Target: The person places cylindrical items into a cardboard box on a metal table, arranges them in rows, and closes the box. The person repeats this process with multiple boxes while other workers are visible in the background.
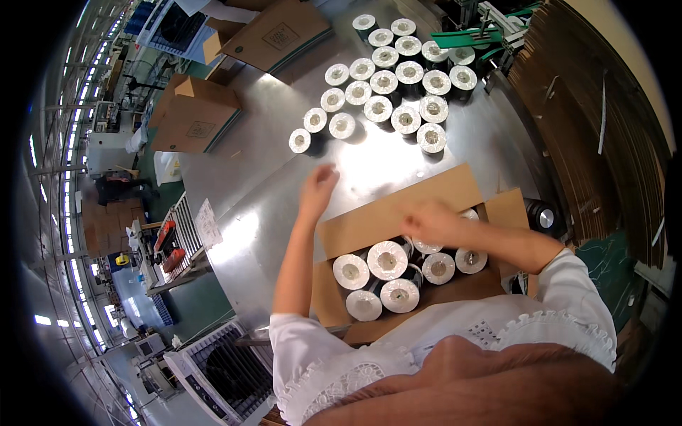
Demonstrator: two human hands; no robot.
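My left hand [320,190] hovers over the metal table, just beyond the left end of an open cardboard box. Its fingers are loosely bent and slightly apart, with nothing in them. My right hand [435,223] is over the box's far side; its fingers are blurred, and I cannot make out whether they hold anything. In the box [398,213], whose far flap is folded outward, several dark-sided rolls [388,260] stand on end with white, shiny film over their tops. My right forearm covers part of the rolls behind it.
More such rolls [384,82] stand grouped on the metal table [263,177]. Two brown boxes [197,113] are at the far left. A green guide [465,38] projects at the back right, beside a stack of flat cardboard [590,121]. A dark roller [545,217] borders the box's right side.
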